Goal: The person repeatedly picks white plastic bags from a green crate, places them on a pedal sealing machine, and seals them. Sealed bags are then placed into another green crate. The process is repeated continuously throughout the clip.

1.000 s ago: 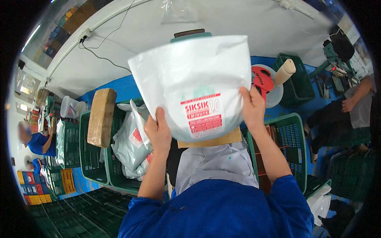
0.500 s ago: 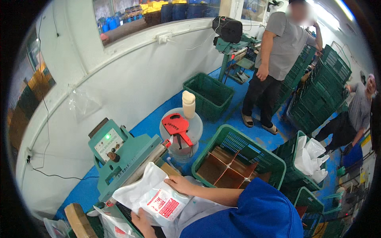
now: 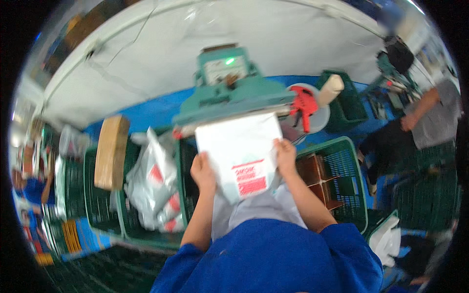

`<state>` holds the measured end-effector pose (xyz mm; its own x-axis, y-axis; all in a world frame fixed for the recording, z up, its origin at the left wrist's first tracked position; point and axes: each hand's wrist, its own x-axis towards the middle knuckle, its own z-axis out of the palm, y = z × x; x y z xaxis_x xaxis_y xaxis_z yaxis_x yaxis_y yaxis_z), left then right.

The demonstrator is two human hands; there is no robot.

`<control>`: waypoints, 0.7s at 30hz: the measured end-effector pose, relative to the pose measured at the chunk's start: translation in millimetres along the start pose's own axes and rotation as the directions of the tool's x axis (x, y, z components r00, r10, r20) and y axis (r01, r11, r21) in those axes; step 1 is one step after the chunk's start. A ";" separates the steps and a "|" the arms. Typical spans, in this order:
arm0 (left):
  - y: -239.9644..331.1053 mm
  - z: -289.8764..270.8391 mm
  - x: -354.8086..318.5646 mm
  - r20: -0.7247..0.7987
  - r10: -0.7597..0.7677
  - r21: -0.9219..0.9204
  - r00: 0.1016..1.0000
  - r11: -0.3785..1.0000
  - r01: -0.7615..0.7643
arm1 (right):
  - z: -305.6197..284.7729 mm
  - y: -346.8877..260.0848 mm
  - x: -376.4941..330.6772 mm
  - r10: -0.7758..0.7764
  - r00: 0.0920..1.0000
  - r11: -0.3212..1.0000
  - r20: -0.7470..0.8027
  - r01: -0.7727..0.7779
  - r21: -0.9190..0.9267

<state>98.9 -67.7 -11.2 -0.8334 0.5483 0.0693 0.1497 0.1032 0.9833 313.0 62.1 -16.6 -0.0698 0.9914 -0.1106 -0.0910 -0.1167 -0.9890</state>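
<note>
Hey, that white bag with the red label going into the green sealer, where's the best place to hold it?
Probably by its two side edges, low down near the red label, one hand coming in from each side. The white bag lies flat with its top edge at the green sealer, so the sides stay free. The left hand and right hand already grip there.

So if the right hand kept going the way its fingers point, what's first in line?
Probably the green sealing machine: the right hand, gripping the white bag, points up at its bar; depth is unclear.

both hands (image 3: 244, 166) hold white bag (image 3: 242, 146)
</note>
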 end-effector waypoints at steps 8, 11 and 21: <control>10.5 6.1 18.0 -0.009 -0.107 -0.101 0.994 0.989 0.106 | 10.0 -12.2 19.7 0.074 0.997 0.997 -0.013 -0.074 -0.021; 10.9 12.1 31.8 -0.010 -0.127 -0.164 0.992 0.979 0.124 | 17.3 -21.4 30.8 0.068 0.997 0.997 -0.031 -0.070 -0.040; 35.8 19.8 51.2 0.059 -0.220 -0.274 0.974 0.934 0.228 | 24.7 -42.3 43.3 0.159 0.986 0.986 -0.056 -0.156 0.057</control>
<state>72.1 -19.6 24.2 -0.8127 0.5605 -0.1590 -0.1959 -0.0059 0.9806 289.2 108.5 22.9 -0.0275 0.9620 -0.2716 -0.1353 -0.2727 -0.9525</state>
